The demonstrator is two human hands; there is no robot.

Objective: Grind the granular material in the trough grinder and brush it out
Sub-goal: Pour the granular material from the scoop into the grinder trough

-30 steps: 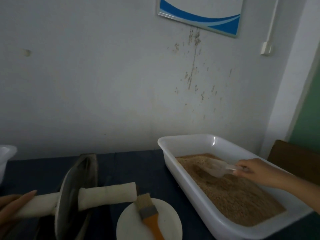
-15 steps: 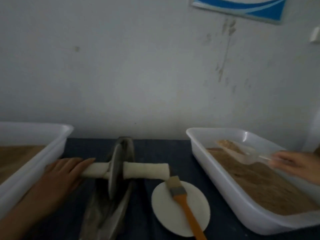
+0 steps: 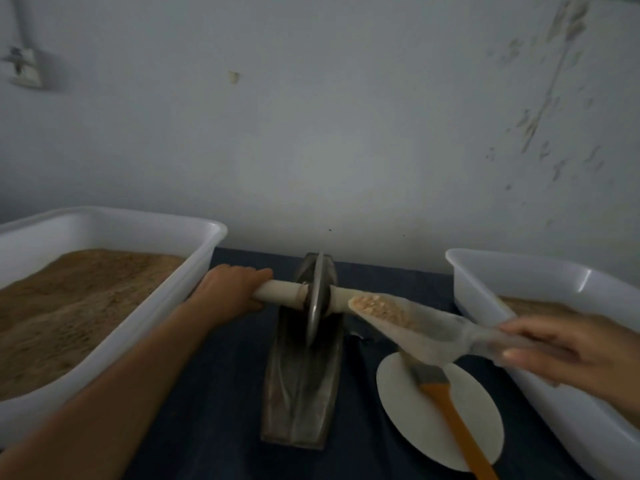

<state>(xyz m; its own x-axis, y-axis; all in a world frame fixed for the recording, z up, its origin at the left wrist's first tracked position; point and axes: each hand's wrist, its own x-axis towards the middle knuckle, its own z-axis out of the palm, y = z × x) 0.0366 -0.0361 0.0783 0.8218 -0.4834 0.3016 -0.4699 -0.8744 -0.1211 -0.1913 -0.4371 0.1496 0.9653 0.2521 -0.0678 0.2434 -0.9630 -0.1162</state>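
The dark metal trough grinder (image 3: 299, 382) lies lengthwise in the middle of the dark blue table. Its metal wheel (image 3: 316, 299) stands upright in the trough on a white axle handle (image 3: 278, 293). My left hand (image 3: 228, 294) grips the left end of that handle. My right hand (image 3: 568, 344) holds a clear plastic scoop (image 3: 412, 329) by its handle. Tan granules (image 3: 375, 308) fill the scoop's front, which hangs just right of the wheel, above the trough's right edge. An orange-handled brush (image 3: 446, 407) lies on a white round plate (image 3: 440, 414).
A white tub (image 3: 204, 244) with brown granular material stands at the left, touching my left forearm. A second white tub (image 3: 519, 275) with the same material stands at the right. The stained wall is close behind the table.
My right hand lifted the filled scoop out of the right tub and carried it left to the grinder wheel. My left hand closed round the axle handle. The view swung left and down.
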